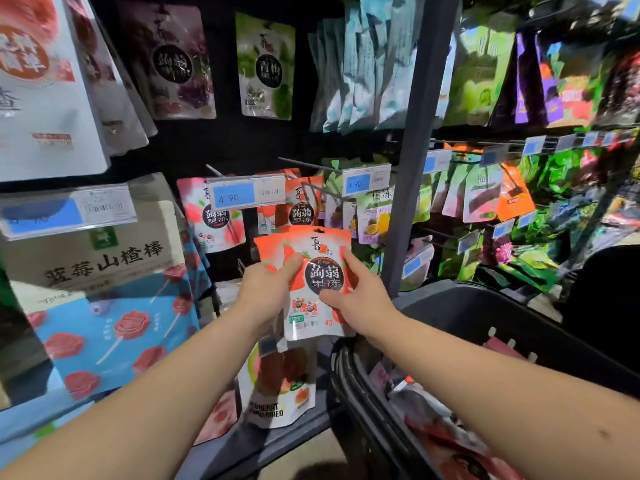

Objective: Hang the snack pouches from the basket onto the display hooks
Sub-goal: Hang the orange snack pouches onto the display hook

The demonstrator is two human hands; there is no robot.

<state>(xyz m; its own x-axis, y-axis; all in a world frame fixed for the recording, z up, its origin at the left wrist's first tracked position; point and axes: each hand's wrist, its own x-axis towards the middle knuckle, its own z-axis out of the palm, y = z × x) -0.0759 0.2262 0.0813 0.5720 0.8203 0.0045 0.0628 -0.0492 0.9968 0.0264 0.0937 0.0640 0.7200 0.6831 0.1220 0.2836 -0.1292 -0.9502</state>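
A small stack of red-and-white snack pouches (320, 284) is held upright in the middle of the scene, in front of the display and just below a row of hanging packs. At least two pouches show, the front one overlapping another that sticks out to the left. The left hand (268, 289) grips the stack's left edge with its thumb pressed on the front. The right hand (362, 301) grips the right edge, thumb on the front face and fingers curled up the side.

Just beyond and above the stack, matching red pouches (302, 206) hang beside a blue price tag (246, 195), with a pink pouch (207, 216) to their left. A bare wire hook (304, 163) juts out above them. Near right, under the right forearm, sits the dark basket (467, 313), with more red packs (446, 441) lying inside. A grey upright post (412, 168) divides the display.
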